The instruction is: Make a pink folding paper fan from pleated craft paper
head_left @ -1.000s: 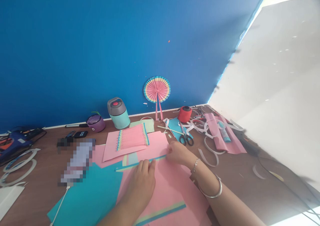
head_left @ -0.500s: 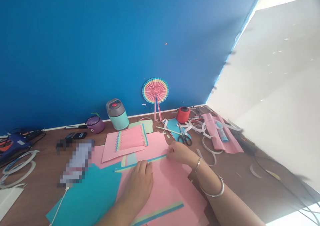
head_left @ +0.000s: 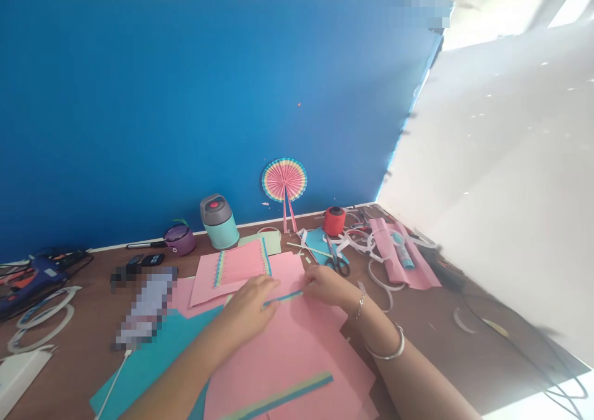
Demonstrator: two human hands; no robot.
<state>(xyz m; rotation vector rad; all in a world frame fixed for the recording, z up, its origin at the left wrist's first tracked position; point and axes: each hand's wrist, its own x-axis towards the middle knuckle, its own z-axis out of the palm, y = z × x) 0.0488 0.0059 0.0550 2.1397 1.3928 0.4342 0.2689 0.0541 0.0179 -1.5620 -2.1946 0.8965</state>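
Observation:
A pink paper sheet [head_left: 288, 346] lies in front of me, with a blue-and-yellow strip [head_left: 290, 297] along its far edge and a second such strip [head_left: 297, 395] along its near edge. My left hand [head_left: 250, 302] is over the far strip's left part, fingers stretched and thumb apart, covering that end. At the strip's right end my right hand [head_left: 325, 287] has its fingers bent and pressed together on the paper edge. Behind my hands, a pleated pink paper [head_left: 244, 262] with blue-and-yellow edges rests on other pink sheets.
A round paper fan [head_left: 284, 182] leans on the blue wall. Scissors [head_left: 338, 264], a red container [head_left: 334, 221] and curled white strips stand or lie to the right. At the left are a teal jar [head_left: 220, 228], a purple pot [head_left: 180, 239], a blurred phone [head_left: 147, 308] and turquoise paper [head_left: 153, 361].
My left hand has moved forward along the strip, its fingers now stretched toward my right hand. My right hand stays at the strip's right end. The view has tilted up slightly.

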